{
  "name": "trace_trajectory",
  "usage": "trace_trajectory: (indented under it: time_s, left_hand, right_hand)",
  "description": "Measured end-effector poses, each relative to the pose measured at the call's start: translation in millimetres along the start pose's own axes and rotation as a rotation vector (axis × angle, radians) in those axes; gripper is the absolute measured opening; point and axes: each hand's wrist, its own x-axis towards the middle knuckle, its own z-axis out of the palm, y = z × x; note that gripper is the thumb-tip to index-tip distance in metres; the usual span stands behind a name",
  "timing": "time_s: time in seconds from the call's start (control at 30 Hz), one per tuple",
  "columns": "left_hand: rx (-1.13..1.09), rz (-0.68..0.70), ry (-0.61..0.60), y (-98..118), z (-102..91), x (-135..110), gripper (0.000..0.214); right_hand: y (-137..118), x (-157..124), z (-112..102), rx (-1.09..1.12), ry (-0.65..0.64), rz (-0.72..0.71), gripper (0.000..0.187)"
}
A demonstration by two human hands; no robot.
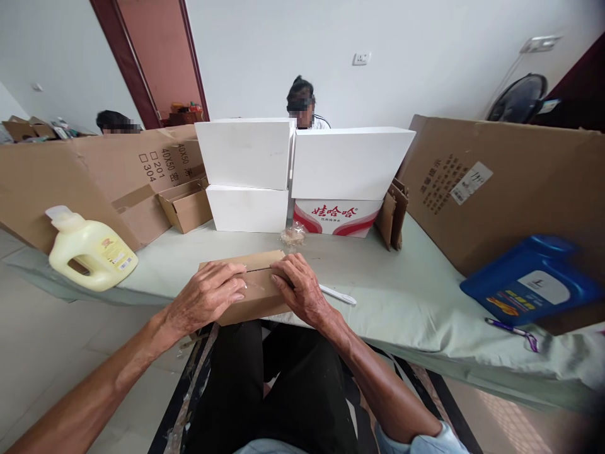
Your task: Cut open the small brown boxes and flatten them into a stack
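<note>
A small brown cardboard box (255, 285) lies at the near edge of the table (401, 284), its top flaps closed with clear tape along the seam. My left hand (205, 296) rests on the left part of its top, fingers bent and pressing down by the seam. My right hand (300, 287) lies on the right part, fingers curled over the flap. A white utility knife (336, 294) lies on the table just right of my right hand.
White foam boxes (302, 167) are stacked at the back, with a roll of clear tape (293, 236) in front. A pale yellow jug (89, 249) lies left, a blue jug (532, 277) right. Large cardboard sheets (510, 183) flank the table. Two people sit behind.
</note>
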Motion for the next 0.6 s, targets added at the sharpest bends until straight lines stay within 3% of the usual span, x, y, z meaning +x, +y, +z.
trace_trajectory:
  time_s: [0.13,0.6]
  left_hand:
    - [-0.052,-0.006,0.024,-5.7,-0.7,0.5,0.021]
    - [0.197,0.121,0.012,1.3,-2.7,5.0,0.023]
  right_hand:
    - [-1.6,-0.3,-0.9,-0.003,-0.027,0.022,0.012]
    - [-4.6,-1.0,-2.1,0.021,-0.013,0.008,0.01]
